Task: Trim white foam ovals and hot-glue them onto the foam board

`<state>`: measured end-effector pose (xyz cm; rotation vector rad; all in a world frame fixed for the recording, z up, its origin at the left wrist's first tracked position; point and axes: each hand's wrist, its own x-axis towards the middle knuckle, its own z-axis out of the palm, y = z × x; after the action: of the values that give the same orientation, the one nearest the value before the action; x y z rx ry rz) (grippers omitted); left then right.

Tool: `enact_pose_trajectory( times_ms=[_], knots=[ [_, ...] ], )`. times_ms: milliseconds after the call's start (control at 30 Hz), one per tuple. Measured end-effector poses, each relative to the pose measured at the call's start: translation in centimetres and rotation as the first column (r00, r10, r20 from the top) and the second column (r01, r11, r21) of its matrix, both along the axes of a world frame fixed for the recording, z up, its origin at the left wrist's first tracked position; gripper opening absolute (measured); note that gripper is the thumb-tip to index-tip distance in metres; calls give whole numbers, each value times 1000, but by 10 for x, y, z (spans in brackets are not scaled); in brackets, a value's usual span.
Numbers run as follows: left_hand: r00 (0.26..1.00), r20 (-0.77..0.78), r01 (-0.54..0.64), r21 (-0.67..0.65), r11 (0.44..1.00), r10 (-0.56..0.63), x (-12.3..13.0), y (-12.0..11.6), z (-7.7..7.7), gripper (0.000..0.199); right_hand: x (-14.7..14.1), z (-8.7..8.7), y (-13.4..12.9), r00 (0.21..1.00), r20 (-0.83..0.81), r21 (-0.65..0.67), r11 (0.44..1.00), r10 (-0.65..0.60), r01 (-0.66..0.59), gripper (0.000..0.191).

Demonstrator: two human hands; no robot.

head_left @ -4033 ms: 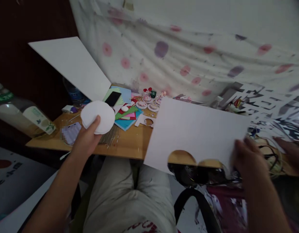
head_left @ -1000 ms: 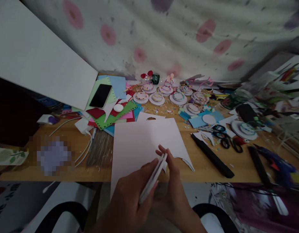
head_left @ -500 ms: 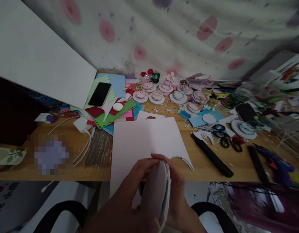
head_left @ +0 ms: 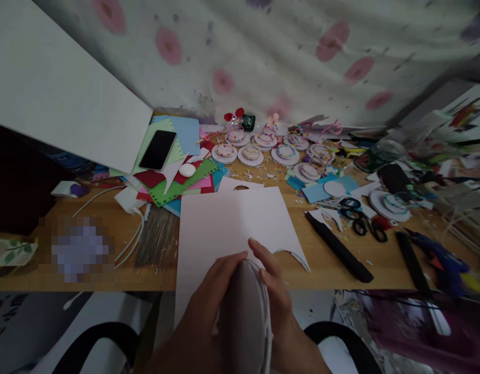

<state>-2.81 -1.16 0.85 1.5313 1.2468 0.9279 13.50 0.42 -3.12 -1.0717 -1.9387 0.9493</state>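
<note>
Between my hands stand white round discs (head_left: 243,317), held on edge with their faces nearly together; they look like foam board or card. My left hand (head_left: 206,298) curls round the left and top of them. Along the right face lies my right hand (head_left: 276,293), its palm side against the discs and its upper fingers a little raised from the rim. Under and beyond the hands is a white sheet (head_left: 224,223) with a curved cut-out at its right corner. The lower fingers of both hands are hidden.
Small decorated white disc pieces (head_left: 250,155) stand at the back. Scissors (head_left: 358,215), a black stick-shaped tool (head_left: 339,246) and a glue gun (head_left: 438,257) lie right. Left are a phone (head_left: 158,149), coloured sheets (head_left: 185,182) and a white cable (head_left: 136,241). A large white board (head_left: 60,83) leans upper left.
The discs have turned slightly, showing more of the left face. My right fingers have lifted and parted from my left fingertips at the top rim. The view has shifted slightly.
</note>
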Motion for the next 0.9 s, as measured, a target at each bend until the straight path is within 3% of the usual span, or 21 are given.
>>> enact_pose_trajectory(
  times_ms=[67, 133, 233, 367, 433, 533, 600, 733, 900],
  knots=[
    [991, -120, -44, 106, 993, 57, -4, 1, -1, 88, 6, 7, -2, 996, -76, -101, 993, 55, -63, 88],
    [950, -279, -69, 248, 966, 139, -7, 7, -2, 103, 10, 12, -1, 962, -254, -281, 945, 97, -169, 75],
    [863, -485, 57, 368, 928, 139, -7, 19, -7, 110, 6, 12, 4, 856, -517, -416, 868, 19, -271, 60],
    [831, -555, 223, 375, 900, 26, -6, 26, -12, 102, -8, 2, 9, 871, -406, -569, 823, -277, -3, 37],
    [892, -453, 171, 360, 917, 12, -9, 27, -12, 94, -9, -3, 10, 837, -396, -622, 781, -379, 59, 34],
    [966, -212, -96, 240, 966, 149, -19, 30, -9, 51, -5, -9, 10, 744, -493, -658, 753, -451, 20, 38],
    [972, -163, -159, 68, 985, 168, -23, 32, -7, 18, -2, -9, 9, 707, -530, -675, 738, -469, -16, 43],
    [997, -72, -26, -250, 968, 8, -18, 32, -6, 36, -3, -6, 8, 684, -550, -702, 709, -480, -67, 43],
    [986, 42, -140, -293, 946, 159, -5, 27, -3, 37, -6, -7, 5, 686, -533, -709, 704, -495, -43, 36]
  ],
)
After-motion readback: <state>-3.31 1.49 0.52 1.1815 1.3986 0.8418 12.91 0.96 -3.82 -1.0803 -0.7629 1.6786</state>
